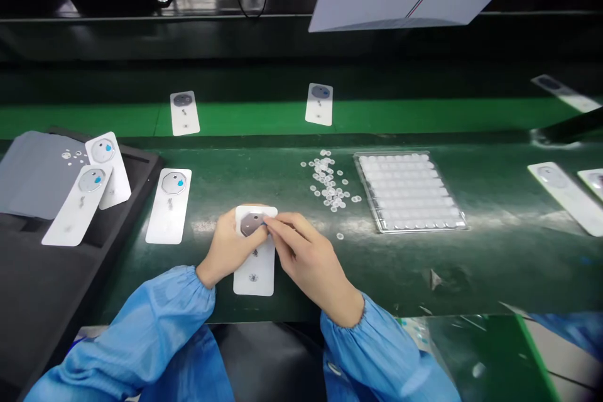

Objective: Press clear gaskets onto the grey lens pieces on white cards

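Note:
My left hand [228, 250] is closed around the left side of a white rectangular panel [264, 270], with its thumb across the front. Near the panel's top is a grey round part [249, 224], and dark specks mark the lower half. At the right edge of that part, the fingertips of my right hand [313, 260] are pinched together. A trace of blue shows by these fingertips, but what they hold is hidden. To the right of the panel lies a loose pile of small translucent discs [330, 182].
A clear tray [377, 226] filled with rows of white pieces sits right of the discs. Similar panels lie on the left bench [168, 220], beyond it on the green strip [319, 110], and at the right [568, 201]. A black foam tray [42, 289] stands left, holding grey sheets [40, 169].

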Demonstrator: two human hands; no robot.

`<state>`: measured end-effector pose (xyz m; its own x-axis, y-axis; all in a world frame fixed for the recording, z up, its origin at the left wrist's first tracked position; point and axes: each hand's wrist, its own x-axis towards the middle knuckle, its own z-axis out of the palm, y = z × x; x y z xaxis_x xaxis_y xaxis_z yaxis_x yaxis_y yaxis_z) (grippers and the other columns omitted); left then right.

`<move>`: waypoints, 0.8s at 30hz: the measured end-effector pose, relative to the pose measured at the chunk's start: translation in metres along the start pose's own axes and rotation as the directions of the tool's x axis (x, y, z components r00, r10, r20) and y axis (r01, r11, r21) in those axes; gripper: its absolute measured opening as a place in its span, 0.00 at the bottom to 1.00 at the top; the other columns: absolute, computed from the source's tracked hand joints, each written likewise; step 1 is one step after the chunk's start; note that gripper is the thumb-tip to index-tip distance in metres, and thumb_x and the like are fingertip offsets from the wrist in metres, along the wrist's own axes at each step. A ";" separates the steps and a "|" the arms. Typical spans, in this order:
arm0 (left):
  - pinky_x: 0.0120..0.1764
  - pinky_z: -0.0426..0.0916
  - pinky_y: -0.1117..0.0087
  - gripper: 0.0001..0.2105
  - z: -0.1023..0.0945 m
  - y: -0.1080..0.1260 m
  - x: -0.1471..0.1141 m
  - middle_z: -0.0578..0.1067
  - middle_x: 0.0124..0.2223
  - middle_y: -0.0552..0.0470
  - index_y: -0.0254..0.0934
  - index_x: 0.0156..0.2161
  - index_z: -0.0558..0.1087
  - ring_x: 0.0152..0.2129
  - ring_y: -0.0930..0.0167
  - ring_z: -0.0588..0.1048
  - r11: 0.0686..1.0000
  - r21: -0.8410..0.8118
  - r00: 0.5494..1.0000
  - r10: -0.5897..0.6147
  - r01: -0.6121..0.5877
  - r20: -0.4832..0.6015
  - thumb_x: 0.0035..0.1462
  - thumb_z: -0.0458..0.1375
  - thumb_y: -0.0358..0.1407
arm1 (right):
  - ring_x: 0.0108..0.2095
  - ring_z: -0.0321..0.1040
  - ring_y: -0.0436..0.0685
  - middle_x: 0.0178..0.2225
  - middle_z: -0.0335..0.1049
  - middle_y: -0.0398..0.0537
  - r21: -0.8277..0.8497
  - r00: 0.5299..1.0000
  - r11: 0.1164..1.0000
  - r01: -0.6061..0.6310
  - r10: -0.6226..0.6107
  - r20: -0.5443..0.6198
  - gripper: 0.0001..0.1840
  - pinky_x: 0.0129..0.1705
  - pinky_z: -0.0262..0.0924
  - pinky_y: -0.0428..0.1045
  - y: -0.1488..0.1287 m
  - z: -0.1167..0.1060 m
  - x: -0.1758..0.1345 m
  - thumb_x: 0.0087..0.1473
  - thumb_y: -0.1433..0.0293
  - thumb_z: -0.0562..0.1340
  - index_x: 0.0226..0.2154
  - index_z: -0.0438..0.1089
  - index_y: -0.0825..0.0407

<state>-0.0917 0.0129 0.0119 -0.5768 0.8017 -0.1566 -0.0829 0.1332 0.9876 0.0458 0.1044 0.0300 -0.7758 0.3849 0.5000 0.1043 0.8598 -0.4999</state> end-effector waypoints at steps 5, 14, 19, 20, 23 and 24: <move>0.42 0.74 0.71 0.11 -0.002 0.002 -0.001 0.82 0.42 0.49 0.35 0.46 0.80 0.38 0.68 0.80 0.995 0.019 0.995 0.095 -0.095 0.027 0.59 0.63 0.34 | 0.41 0.76 0.56 0.44 0.76 0.53 -0.091 0.998 0.994 0.054 -0.051 0.026 0.20 0.39 0.74 0.49 0.010 0.007 -0.004 0.66 0.82 0.55 0.54 0.72 0.51; 0.37 0.73 0.70 0.15 -0.005 0.001 -0.004 0.80 0.37 0.51 0.34 0.48 0.77 0.33 0.69 0.77 0.989 0.079 0.988 0.113 -0.121 0.104 0.55 0.61 0.27 | 0.38 0.76 0.55 0.42 0.77 0.51 -0.084 0.998 0.995 0.062 -0.061 0.013 0.12 0.37 0.73 0.49 0.012 0.004 0.002 0.66 0.78 0.59 0.49 0.72 0.51; 0.41 0.72 0.69 0.13 -0.005 0.001 -0.003 0.80 0.39 0.51 0.33 0.46 0.77 0.36 0.68 0.78 0.989 0.055 0.985 0.127 -0.134 0.118 0.55 0.60 0.27 | 0.37 0.75 0.56 0.40 0.75 0.52 -0.077 1.000 0.997 0.020 -0.018 0.014 0.08 0.35 0.71 0.50 0.014 0.009 0.002 0.67 0.76 0.58 0.45 0.71 0.51; 0.41 0.72 0.69 0.13 -0.005 0.002 -0.003 0.81 0.40 0.50 0.33 0.47 0.77 0.37 0.68 0.78 0.992 0.042 0.986 0.114 -0.120 0.121 0.55 0.60 0.27 | 0.37 0.74 0.56 0.40 0.74 0.52 -0.051 1.000 0.999 -0.003 0.004 0.017 0.08 0.35 0.71 0.50 0.014 0.010 0.002 0.67 0.76 0.58 0.44 0.71 0.51; 0.40 0.73 0.69 0.16 -0.004 0.003 -0.002 0.81 0.43 0.48 0.32 0.50 0.76 0.39 0.66 0.79 0.998 -0.037 0.990 0.047 -0.042 0.136 0.55 0.62 0.30 | 0.36 0.72 0.55 0.39 0.73 0.50 0.128 0.993 0.985 -0.117 0.116 0.015 0.06 0.32 0.69 0.49 0.014 0.010 0.003 0.67 0.75 0.58 0.41 0.70 0.50; 0.40 0.73 0.69 0.17 -0.004 0.003 -0.002 0.81 0.44 0.47 0.32 0.51 0.76 0.39 0.65 0.79 0.997 -0.073 0.990 0.019 -0.009 0.142 0.56 0.63 0.31 | 0.36 0.72 0.55 0.38 0.72 0.50 0.198 0.986 0.966 -0.167 0.168 0.013 0.06 0.31 0.69 0.48 0.014 0.009 0.004 0.67 0.74 0.59 0.40 0.70 0.50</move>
<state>-0.0938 0.0093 0.0151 -0.4568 0.8789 -0.1372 -0.1369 0.0829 0.9871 0.0388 0.1146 0.0188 -0.7553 0.5192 0.4000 0.1067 0.6995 -0.7066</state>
